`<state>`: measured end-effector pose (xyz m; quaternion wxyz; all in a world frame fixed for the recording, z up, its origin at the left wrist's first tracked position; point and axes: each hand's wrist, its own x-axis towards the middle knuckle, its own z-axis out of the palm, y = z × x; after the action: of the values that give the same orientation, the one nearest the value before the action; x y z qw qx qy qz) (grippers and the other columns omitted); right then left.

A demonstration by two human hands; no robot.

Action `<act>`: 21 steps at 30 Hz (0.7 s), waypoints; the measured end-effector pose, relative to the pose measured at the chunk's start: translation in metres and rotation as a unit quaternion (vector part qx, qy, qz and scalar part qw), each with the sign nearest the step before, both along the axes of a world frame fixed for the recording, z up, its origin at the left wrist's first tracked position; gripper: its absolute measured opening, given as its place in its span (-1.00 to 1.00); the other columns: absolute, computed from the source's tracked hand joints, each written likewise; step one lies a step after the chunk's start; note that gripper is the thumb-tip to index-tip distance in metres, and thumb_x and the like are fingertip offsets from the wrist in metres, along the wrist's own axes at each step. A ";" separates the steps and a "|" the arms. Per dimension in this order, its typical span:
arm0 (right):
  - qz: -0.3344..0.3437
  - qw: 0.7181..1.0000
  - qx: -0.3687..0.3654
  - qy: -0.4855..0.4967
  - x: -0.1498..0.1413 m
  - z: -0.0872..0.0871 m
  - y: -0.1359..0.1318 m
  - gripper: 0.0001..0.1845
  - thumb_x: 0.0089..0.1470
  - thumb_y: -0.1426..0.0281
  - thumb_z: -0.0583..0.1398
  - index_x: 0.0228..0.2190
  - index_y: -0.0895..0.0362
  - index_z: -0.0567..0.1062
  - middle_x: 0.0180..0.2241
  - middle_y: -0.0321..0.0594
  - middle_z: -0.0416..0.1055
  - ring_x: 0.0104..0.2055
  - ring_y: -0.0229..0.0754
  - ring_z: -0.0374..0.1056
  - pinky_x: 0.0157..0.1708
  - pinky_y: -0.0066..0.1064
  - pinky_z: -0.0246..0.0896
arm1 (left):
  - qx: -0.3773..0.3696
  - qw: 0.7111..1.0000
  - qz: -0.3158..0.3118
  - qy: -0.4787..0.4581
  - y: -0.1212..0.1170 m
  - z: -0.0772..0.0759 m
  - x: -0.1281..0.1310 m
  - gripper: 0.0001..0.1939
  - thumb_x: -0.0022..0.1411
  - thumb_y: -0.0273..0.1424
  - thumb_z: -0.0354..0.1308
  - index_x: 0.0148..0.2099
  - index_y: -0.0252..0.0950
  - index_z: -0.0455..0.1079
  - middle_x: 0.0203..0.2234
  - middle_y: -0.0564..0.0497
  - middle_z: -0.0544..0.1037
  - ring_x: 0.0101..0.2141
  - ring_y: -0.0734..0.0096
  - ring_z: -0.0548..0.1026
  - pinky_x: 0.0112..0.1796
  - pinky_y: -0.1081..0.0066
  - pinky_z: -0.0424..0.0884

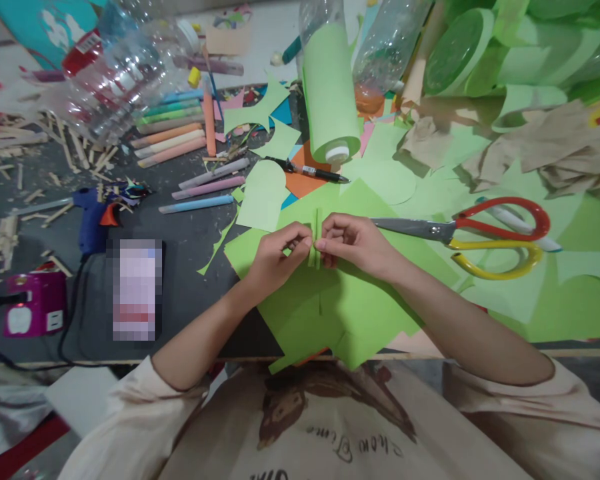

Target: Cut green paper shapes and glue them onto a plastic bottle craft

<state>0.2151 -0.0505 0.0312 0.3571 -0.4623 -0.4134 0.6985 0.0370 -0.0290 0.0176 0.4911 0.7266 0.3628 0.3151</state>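
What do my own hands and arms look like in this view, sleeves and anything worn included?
Your left hand and right hand are bare: no gloves, and no rings, watch or bracelet that shows. No cables run along the forearms. The loose, pale cream sleeves end near the elbows, plain as far as they show.

One view only, worn on my head, facing forward and down over my hands and the tabletop (195,320), apparently fairly close, edges looking a bit stretched.
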 end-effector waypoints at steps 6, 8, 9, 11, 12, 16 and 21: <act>0.002 1.000 0.006 -0.020 -0.001 0.000 -0.001 -0.57 -0.16 0.12 0.43 -0.52 0.13 0.39 -0.66 -0.39 0.42 -0.64 -0.32 0.38 -0.61 -0.49 0.32 | 0.002 1.000 -0.001 0.005 -0.001 0.000 -0.001 -0.77 0.34 -0.31 0.01 -0.40 -0.24 0.23 -0.60 0.15 0.24 -0.59 0.57 0.17 -0.57 0.52 0.09; 0.003 1.000 0.001 -0.020 -0.001 0.000 -0.001 -0.56 -0.16 0.11 0.43 -0.53 0.13 0.38 -0.66 -0.38 0.42 -0.64 -0.32 0.38 -0.61 -0.49 0.32 | -0.002 1.000 -0.002 0.005 -0.001 0.000 -0.001 -0.76 0.35 -0.30 0.02 -0.39 -0.24 0.23 -0.60 0.16 0.25 -0.60 0.57 0.17 -0.57 0.52 0.09; 0.004 1.000 -0.001 -0.019 -0.001 0.000 -0.001 -0.56 -0.17 0.11 0.44 -0.53 0.13 0.38 -0.66 -0.38 0.42 -0.64 -0.32 0.37 -0.61 -0.50 0.31 | -0.004 1.000 -0.004 0.004 -0.001 0.000 -0.001 -0.75 0.36 -0.29 0.02 -0.39 -0.24 0.23 -0.60 0.16 0.25 -0.60 0.57 0.17 -0.57 0.52 0.09; 0.003 1.000 -0.005 -0.015 -0.001 0.000 0.000 -0.55 -0.17 0.11 0.43 -0.52 0.13 0.37 -0.66 -0.39 0.42 -0.64 -0.33 0.37 -0.62 -0.51 0.31 | -0.010 1.000 -0.006 0.000 -0.001 0.000 -0.001 -0.74 0.37 -0.27 0.00 -0.38 -0.24 0.24 -0.60 0.15 0.26 -0.59 0.57 0.19 -0.56 0.51 0.11; 0.002 1.000 -0.006 -0.011 -0.001 0.000 0.000 -0.54 -0.17 0.11 0.43 -0.51 0.13 0.36 -0.66 -0.40 0.42 -0.64 -0.33 0.37 -0.62 -0.51 0.31 | -0.012 1.000 -0.010 -0.005 -0.001 0.000 -0.001 -0.73 0.38 -0.25 -0.01 -0.37 -0.24 0.24 -0.59 0.15 0.27 -0.58 0.56 0.21 -0.55 0.51 0.13; -0.006 1.000 -0.011 0.016 0.000 -0.002 0.000 -0.51 -0.16 0.12 0.43 -0.44 0.10 0.29 -0.65 -0.46 0.43 -0.65 -0.35 0.37 -0.64 -0.54 0.28 | -0.011 0.998 -0.037 -0.041 -0.002 0.000 -0.002 -0.76 0.39 -0.22 0.00 -0.30 -0.24 0.27 -0.53 0.11 0.36 -0.52 0.56 0.32 -0.48 0.52 0.25; -0.022 0.999 0.001 0.046 0.000 -0.005 0.000 -0.51 -0.13 0.13 0.42 -0.40 0.08 0.27 -0.61 -0.47 0.46 -0.62 -0.36 0.39 -0.60 -0.54 0.32 | 0.036 0.999 -0.029 -0.022 -0.005 -0.001 0.001 -0.84 0.26 -0.28 0.17 -0.20 -0.25 0.32 -0.47 0.09 0.44 -0.47 0.55 0.37 -0.43 0.53 0.32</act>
<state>0.2155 -0.0506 0.0261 0.3917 -0.4380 -0.3873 0.7105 0.0382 -0.0344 0.0162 0.4813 0.7468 0.3194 0.3297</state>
